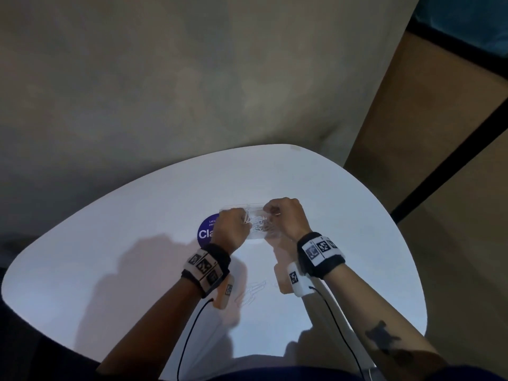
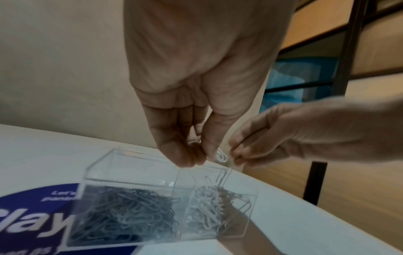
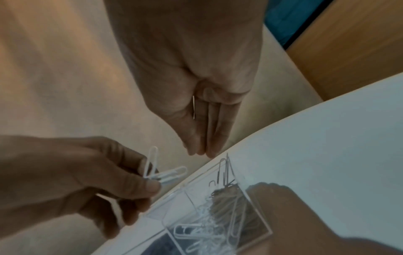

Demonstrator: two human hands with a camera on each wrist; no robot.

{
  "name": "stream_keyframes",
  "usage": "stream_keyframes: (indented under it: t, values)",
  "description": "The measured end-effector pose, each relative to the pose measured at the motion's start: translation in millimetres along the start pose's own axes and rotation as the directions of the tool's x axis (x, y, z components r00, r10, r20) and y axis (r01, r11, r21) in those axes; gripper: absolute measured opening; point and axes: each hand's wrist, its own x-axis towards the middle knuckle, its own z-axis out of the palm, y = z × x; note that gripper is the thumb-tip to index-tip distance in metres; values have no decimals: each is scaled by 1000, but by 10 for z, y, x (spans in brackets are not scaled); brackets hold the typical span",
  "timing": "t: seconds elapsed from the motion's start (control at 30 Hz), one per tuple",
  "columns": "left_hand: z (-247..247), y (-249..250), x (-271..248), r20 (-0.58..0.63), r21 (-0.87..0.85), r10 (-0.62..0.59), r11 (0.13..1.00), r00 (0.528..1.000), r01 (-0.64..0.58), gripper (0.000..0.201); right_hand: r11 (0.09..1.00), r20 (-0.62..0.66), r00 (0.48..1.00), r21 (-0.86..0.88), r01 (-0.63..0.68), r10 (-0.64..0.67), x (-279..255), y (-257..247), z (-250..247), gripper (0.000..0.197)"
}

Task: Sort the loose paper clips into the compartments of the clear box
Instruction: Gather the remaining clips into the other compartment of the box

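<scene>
The clear box (image 1: 251,209) stands mid-table with a divider; one compartment holds grey paper clips (image 2: 122,215), the neighbouring one white clips (image 2: 207,205). My left hand (image 1: 232,228) hovers over the box's left part and pinches a couple of white paper clips (image 3: 165,174), also visible at its fingertips (image 2: 221,155). My right hand (image 1: 284,215) is above the box's right end, fingers pressed together around a thin metal clip (image 3: 193,107) whose tip pokes out (image 1: 277,214). Several loose clips (image 1: 253,292) lie on the table between my forearms.
The round white table (image 1: 110,243) carries a purple sticker (image 1: 204,233) partly under the box. A wall lies beyond the far edge, and wooden shelving with a dark frame (image 1: 439,160) stands to the right.
</scene>
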Motion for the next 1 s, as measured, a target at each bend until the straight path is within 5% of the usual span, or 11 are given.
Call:
stream_keyframes:
  t: [0.2, 0.33, 0.5, 0.6, 0.7, 0.87, 1.0]
  values:
    - [237, 145, 227, 138, 213, -40, 977, 990, 10, 8, 990, -153, 988, 143, 0, 22, -354, 248, -72, 30]
    - [278, 192, 226, 152, 289, 27, 955, 988, -71, 30, 991, 83, 997, -129, 14, -3, -784, 413, 21, 6]
    - [243, -5, -342, -46, 221, 210, 955, 977, -195, 36, 915, 349, 936, -363, 179, -45, -1235, 640, 336, 24]
    - [298, -224, -774, 198, 290, -9, 956, 980, -50, 36, 911, 316, 947, -371, 181, -59, -1281, 736, 489, 17]
    - [463, -428, -1109, 295, 428, -95, 903, 951, -42, 46, 918, 332, 940, -346, 196, -75, -1259, 655, 518, 12]
    - [636, -570, -1346, 265, 470, 25, 870, 964, -151, 44, 903, 415, 907, -359, 235, -72, -1179, 561, 468, 18]
    - [684, -607, -1314, 212, 288, -37, 957, 976, -26, 18, 932, 398, 915, -305, 198, -64, -1245, 565, 488, 17]
